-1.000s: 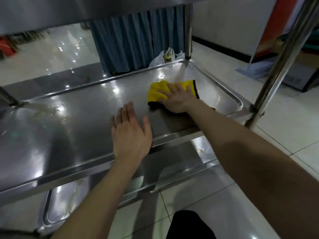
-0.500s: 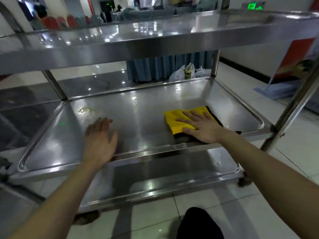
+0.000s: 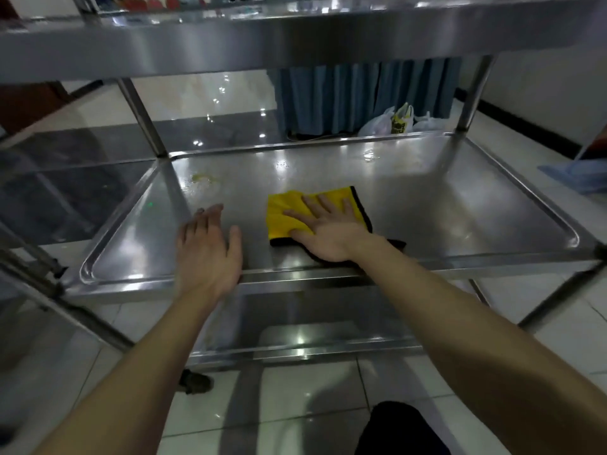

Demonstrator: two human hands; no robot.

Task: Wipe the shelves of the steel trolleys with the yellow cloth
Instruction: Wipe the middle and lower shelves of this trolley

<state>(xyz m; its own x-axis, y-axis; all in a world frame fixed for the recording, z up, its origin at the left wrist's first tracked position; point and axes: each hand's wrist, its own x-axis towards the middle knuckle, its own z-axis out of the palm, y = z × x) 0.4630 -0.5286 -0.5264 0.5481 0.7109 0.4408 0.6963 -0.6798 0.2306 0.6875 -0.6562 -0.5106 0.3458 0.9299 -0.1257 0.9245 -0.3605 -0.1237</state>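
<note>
Yellow cloth (image 3: 289, 215) had slid leftward from the right end of the shelf (image 3: 460, 205) to its middle, pressed under the flat, unclenched right hand (image 3: 328, 231). The left hand (image 3: 207, 251), flat and empty, braced beside it. A stain (image 3: 203, 178) far left remained unwiped.

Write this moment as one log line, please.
stage: middle shelf wipe | right hand: flat on yellow cloth | left hand: open, over shelf front | yellowish stain: back left
</note>
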